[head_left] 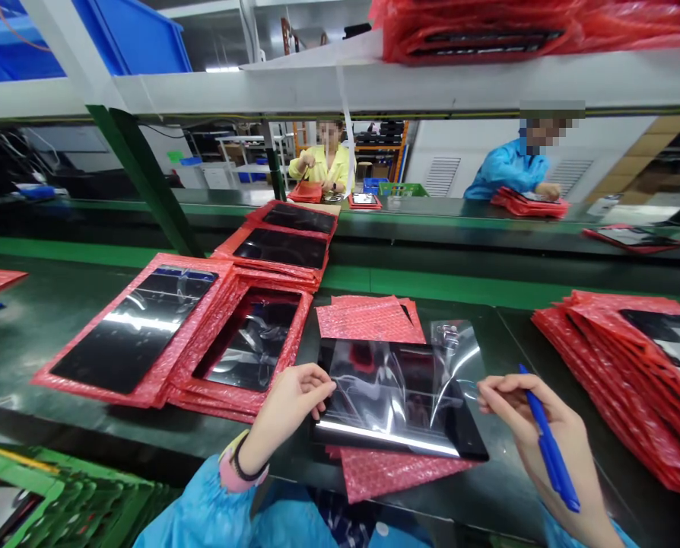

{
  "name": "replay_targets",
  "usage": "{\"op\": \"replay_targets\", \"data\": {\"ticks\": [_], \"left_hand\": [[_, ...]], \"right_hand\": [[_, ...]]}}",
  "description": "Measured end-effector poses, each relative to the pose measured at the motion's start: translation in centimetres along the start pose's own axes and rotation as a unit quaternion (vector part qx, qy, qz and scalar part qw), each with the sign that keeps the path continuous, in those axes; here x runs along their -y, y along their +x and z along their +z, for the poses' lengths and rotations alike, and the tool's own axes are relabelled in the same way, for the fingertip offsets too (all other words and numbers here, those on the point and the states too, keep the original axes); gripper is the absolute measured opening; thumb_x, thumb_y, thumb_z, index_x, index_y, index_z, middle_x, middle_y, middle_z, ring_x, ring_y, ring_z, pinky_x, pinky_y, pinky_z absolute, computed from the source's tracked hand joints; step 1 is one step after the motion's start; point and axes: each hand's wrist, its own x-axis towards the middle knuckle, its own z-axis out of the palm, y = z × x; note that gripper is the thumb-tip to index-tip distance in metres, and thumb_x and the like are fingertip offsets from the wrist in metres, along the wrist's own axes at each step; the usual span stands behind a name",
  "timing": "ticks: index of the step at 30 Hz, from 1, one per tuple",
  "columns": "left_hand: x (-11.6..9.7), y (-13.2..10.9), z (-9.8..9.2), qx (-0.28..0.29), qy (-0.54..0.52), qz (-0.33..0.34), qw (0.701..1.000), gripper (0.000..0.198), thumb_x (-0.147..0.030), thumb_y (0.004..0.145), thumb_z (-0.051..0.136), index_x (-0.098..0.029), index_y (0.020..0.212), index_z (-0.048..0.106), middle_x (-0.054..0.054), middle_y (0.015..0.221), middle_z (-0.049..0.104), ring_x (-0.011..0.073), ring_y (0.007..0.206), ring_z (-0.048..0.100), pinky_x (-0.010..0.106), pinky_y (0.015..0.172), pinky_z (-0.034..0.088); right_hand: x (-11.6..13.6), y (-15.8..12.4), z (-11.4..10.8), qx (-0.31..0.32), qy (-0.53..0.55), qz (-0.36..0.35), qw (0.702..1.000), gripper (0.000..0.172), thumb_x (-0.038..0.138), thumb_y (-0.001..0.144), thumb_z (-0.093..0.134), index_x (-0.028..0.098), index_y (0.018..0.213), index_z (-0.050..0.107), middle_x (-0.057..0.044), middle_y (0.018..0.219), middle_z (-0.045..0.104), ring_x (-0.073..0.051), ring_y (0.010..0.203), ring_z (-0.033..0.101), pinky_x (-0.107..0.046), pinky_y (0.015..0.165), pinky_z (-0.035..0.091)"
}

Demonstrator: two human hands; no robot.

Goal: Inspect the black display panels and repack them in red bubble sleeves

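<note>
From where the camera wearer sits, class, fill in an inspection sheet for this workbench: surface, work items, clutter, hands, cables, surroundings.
Surface: dark green bench, glossy, largely covered.
Work items: black glossy panel lying on a red bubble-wrap sheet; clear film partly lifted at its right side.
Clutter: bagged panels in red wrap at left; stack of red bags at right; loose red sheet behind the panel.
Hands: left hand touching the panel's left edge; right hand pinching the film while holding a blue pen.
Cables: nothing seen on the bench.
Surroundings: two other people work across a green conveyor; blue bins on the shelf above.
</note>
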Motion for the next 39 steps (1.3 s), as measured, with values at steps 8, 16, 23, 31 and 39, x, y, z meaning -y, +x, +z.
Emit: {"op": "replay_targets", "data": {"ticks": [8, 16, 23, 31, 39], "left_hand": [[0.3, -1.6, -1.3, -0.071, -0.015, 0.019, 0.997, 0.048, -0.029, 0.066, 0.072, -0.012, 0.109, 0.06, -0.002, 0.066, 0.066, 0.0116, 0.055, 0.057, 0.024, 0.054, 0.047], [3.5, -3.2, -1.5, -0.075, -0.02, -0.027, 0.997, 0.024, -0.029, 0.067, 0.072, -0.012, 0.084, 0.067, 0.002, 0.062, 0.067, 0.0151, 0.058, 0.061, 0.026, 0.059, 0.048], [2.6, -3.4, -1.5, -0.055, 0.052, 0.007, 0.997, 0.017, -0.031, 0.073, 0.067, -0.014, 0.07, 0.066, 0.002, 0.068, 0.059, 0.0143, 0.062, 0.055, 0.023, 0.053, 0.042], [2.4, -3.7, -1.2, -0.05, 0.048, 0.003, 0.998, 0.018, -0.032, 0.072, 0.067, -0.015, 0.069, 0.064, 0.001, 0.07, 0.054, 0.0142, 0.062, 0.052, 0.023, 0.053, 0.042], [2.4, -3.7, -1.2, -0.054, 0.047, 0.006, 0.997, 0.015, -0.029, 0.074, 0.067, -0.015, 0.069, 0.064, 0.001, 0.071, 0.056, 0.0128, 0.06, 0.052, 0.023, 0.054, 0.041]], "right_hand": [[1.5, -0.5, -0.3, -0.027, -0.047, -0.014, 0.998, 0.028, 0.035, 0.066, 0.081, 0.023, 0.075, 0.057, 0.0, 0.074, 0.068, -0.011, 0.05, 0.06, -0.018, 0.051, 0.052], [-0.5, -0.7, 0.3, -0.029, -0.076, 0.027, 0.996, 0.033, 0.041, 0.063, 0.082, 0.023, 0.074, 0.056, 0.0, 0.071, 0.067, -0.011, 0.044, 0.054, -0.023, 0.046, 0.049], [-1.6, -1.3, 0.4, -0.046, -0.05, 0.054, 0.996, 0.036, 0.043, 0.062, 0.083, 0.023, 0.075, 0.057, -0.001, 0.076, 0.069, -0.014, 0.065, 0.065, -0.018, 0.059, 0.052], [-2.3, -1.5, 0.4, -0.03, -0.034, 0.059, 0.997, 0.034, 0.041, 0.066, 0.082, 0.023, 0.077, 0.055, 0.001, 0.078, 0.067, -0.01, 0.055, 0.058, -0.017, 0.052, 0.05], [-3.1, -1.5, 0.1, -0.015, -0.026, 0.05, 0.998, 0.031, 0.039, 0.07, 0.08, 0.023, 0.078, 0.055, 0.001, 0.08, 0.065, -0.009, 0.05, 0.056, -0.02, 0.05, 0.05]]}}
